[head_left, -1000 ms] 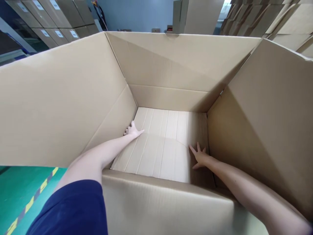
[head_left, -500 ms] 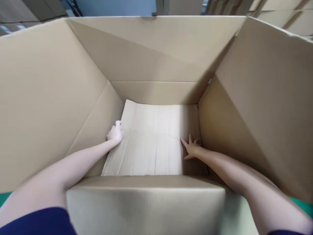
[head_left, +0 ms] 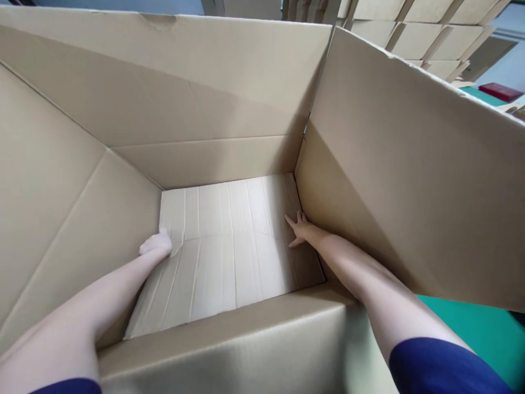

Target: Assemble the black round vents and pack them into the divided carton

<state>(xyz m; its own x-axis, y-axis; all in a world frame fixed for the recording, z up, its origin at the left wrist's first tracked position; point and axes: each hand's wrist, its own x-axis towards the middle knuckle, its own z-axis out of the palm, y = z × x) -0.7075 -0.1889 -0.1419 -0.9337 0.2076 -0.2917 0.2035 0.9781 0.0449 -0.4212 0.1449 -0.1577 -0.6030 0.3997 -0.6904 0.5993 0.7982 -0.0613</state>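
Observation:
A creased cardboard sheet (head_left: 221,246) lies flat on the floor of a large open cardboard box (head_left: 246,104). At the sheet's left edge, close to the left wall, is my left hand (head_left: 156,242). Its fingers look curled in, and whatever is under or inside them is hidden. My right hand (head_left: 299,229) rests on the sheet's right edge beside the right wall, fingers spread, holding nothing. Both arms reach down over the near wall of the box.
High flaps or walls of the box stand up at the left, back and right. Stacked cardboard (head_left: 426,33) stands behind at the upper right. A green surface (head_left: 471,334) lies to the right, and a red object (head_left: 500,92) is farther back.
The view has turned to the right, so the box appears shifted left and tilted. The sheet's far left corner, raised before, now lies down against the wall. Both hands stay at the sheet's sides.

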